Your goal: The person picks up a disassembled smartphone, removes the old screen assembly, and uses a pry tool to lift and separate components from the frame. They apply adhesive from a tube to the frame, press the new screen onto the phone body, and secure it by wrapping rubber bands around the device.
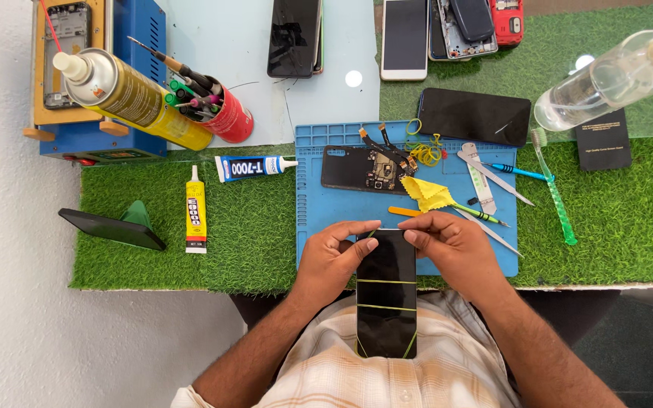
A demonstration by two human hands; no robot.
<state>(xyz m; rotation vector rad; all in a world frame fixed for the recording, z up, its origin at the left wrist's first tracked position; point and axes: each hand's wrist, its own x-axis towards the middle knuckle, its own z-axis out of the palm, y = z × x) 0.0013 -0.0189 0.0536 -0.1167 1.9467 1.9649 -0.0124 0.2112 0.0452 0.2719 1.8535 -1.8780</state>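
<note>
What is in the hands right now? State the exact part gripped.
A black phone wrapped in yellow rubber bands. The left hand and right hand pinch its top edge, one at each upper corner, with thumb and fingers.

Glossy black glass on the phone (pixel 386 291), thin rubber bands (pixel 386 307) stretched across it. Beyond it, a matt blue rubbery mat (pixel 319 215); rough green artificial turf (pixel 258 234) all around that mat.

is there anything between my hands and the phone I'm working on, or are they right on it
Nothing visible stands between them. The left hand and the right hand both touch the top end of the black phone, fingertips at its upper corners. Thin yellow rubber bands cross the phone lower down, clear of both hands.
</note>
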